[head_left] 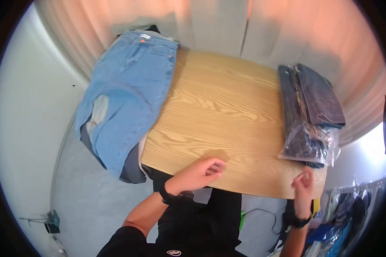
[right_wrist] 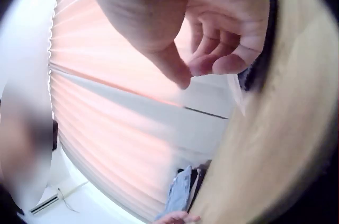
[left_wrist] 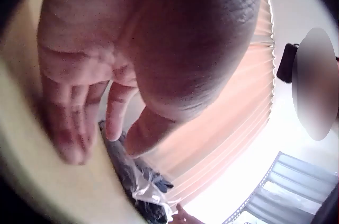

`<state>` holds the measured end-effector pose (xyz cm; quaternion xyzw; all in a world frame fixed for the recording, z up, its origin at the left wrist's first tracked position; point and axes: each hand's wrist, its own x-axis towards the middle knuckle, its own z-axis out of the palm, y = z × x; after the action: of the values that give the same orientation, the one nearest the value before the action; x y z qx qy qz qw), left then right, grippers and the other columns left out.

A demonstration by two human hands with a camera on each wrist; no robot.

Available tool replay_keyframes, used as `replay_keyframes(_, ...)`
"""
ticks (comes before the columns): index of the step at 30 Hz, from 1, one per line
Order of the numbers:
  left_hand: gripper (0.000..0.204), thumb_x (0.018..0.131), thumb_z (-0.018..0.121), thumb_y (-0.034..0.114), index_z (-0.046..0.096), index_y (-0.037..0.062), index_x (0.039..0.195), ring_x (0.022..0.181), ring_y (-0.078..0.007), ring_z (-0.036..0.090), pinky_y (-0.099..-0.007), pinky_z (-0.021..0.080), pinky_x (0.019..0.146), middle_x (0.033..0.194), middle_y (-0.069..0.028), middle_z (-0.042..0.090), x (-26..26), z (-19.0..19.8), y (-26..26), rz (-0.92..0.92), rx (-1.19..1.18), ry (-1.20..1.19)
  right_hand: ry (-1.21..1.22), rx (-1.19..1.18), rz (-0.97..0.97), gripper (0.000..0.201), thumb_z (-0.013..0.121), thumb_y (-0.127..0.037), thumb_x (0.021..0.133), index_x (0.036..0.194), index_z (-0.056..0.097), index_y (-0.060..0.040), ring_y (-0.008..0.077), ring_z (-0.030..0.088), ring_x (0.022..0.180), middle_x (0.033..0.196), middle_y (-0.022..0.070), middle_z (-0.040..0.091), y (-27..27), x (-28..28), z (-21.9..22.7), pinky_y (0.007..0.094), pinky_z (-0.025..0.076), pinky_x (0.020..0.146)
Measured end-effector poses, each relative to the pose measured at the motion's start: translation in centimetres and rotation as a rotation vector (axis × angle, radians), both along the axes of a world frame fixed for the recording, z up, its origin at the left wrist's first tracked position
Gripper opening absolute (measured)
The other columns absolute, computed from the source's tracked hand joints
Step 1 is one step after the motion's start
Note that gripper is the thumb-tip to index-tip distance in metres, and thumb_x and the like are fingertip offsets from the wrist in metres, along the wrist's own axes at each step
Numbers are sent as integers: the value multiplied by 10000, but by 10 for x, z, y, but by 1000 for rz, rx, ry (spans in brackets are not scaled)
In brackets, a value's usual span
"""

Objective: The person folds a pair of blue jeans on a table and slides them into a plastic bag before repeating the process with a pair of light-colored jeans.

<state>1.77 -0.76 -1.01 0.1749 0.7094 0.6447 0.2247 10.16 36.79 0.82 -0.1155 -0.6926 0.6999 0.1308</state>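
My left hand [head_left: 199, 174] hovers over the near edge of the wooden table [head_left: 214, 115], fingers loosely bent and holding nothing. In the left wrist view its palm shows, with the thumb apart from the fingers. My right hand [head_left: 303, 187] is at the table's near right corner, just below a clear plastic bag [head_left: 304, 143] with folded dark jeans [head_left: 291, 103] in it. Its fingers are loosely curled, with nothing visible between them. Another folded dark pair of jeans [head_left: 321, 96] lies at the right edge. Light blue jeans [head_left: 137, 90] are spread on the left.
Beneath the blue jeans, darker clothes [head_left: 133, 165] hang over the table's left edge. A pleated curtain [head_left: 214, 28] runs behind the table. At lower right stands a rack [head_left: 375, 188] with bagged clothes [head_left: 341, 218]. A cable [head_left: 266, 210] lies on the floor.
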Motion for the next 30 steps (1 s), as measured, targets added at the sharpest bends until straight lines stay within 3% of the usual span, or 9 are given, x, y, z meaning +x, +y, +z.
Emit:
replay_keyframes(2,333,926,646,137,541,49,1230,1021,-149,605,-288,501,858,1154,-88,598,-9,22,-20,-13,-199,144,-78,98,57,447,635,119,798,1183,492,-59,54,504,695,777,-16,522,-29,11,-9,188,404,621)
replay_keyframes(3,403,892,678,174,533,30,1240,1067,-198,591,-329,491,888,1136,-125,601,-16,45,-30,99,-322,19,-36,112,121,457,670,123,777,1162,500,-57,50,506,684,777,-24,524,-35,12,-21,179,396,610)
replay_keyframes(5,459,854,703,198,531,9,1236,1071,-283,591,-386,487,908,1146,-179,586,-43,44,-57,194,-580,597,-4,98,186,443,692,103,775,1148,511,-53,49,503,698,790,-24,526,-45,9,-33,175,393,622)
replay_keyframes(9,730,729,781,264,445,30,1333,1181,-404,478,-484,437,968,1289,-191,482,-115,61,-77,265,-1243,608,119,52,262,393,670,63,811,1159,525,-48,59,498,730,833,-15,527,-57,-2,-40,189,400,660)
replay_keyframes(11,516,769,694,182,502,50,1229,1137,-416,496,-546,443,920,1281,-185,477,-152,39,-84,518,-1421,930,123,74,267,376,652,47,825,1169,530,-42,67,500,740,849,-12,528,-58,-6,-44,204,408,675)
replay_keyframes(17,376,809,652,172,537,84,1157,1087,-375,533,-554,488,808,1235,-160,501,-216,25,-100,699,-1687,805,170,101,153,211,626,43,835,1035,590,-12,89,548,812,873,13,574,-57,5,-50,220,434,740)
replay_keyframes(21,228,872,591,158,565,49,1071,894,-415,635,-508,521,733,984,-202,642,-234,28,-121,846,-1301,804,183,0,151,188,622,51,839,1019,585,10,95,553,797,864,24,584,-56,8,-46,233,442,733)
replay_keyframes(25,198,915,542,119,533,24,1088,848,-474,616,-531,489,732,907,-259,653,-229,74,-123,1087,-906,855,205,126,146,149,626,37,847,990,593,11,105,561,792,856,41,599,-54,5,-54,237,447,734)
replay_keyframes(30,203,923,538,79,494,28,1115,855,-489,603,-533,465,712,908,-283,641,-200,140,-97,1104,-656,1037,172,161,156,117,617,24,863,977,591,9,111,567,804,870,48,610,-58,0,-52,240,451,749)
